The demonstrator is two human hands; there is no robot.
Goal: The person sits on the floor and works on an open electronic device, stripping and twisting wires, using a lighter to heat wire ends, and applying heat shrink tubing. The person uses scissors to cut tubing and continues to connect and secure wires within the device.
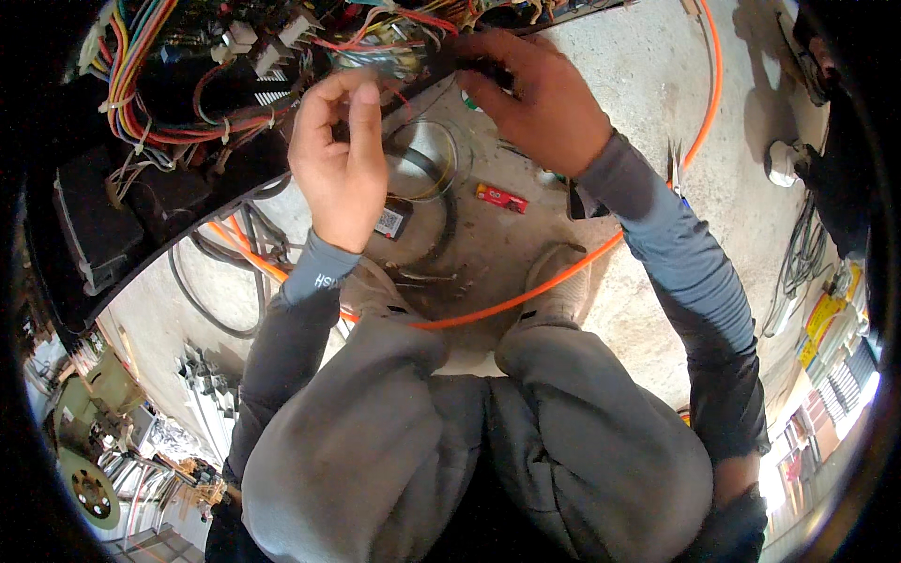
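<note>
My left hand (340, 164) is raised at the near edge of an open machine panel, its thumb and fingertips drawn together in a pinch. What lies between them, if anything, is too small to make out; a thin red wire (404, 99) shows just beside the fingertips. To the right, my right hand (540, 98) curls its fingers at the panel's dark edge, in shadow, and whatever they grip is hidden. Behind both hands is a mass of thin coloured wires (385, 47). A thick tied bundle of coloured wires (122, 80) bends along the panel's left part.
An orange hose (469, 319) crosses the concrete floor over my feet. Between my feet and the panel lie a small red packet (501, 198), a black box with a label (390, 220) and a round clear-looking dish (427, 159). Another person's shoe (785, 163) stands at right.
</note>
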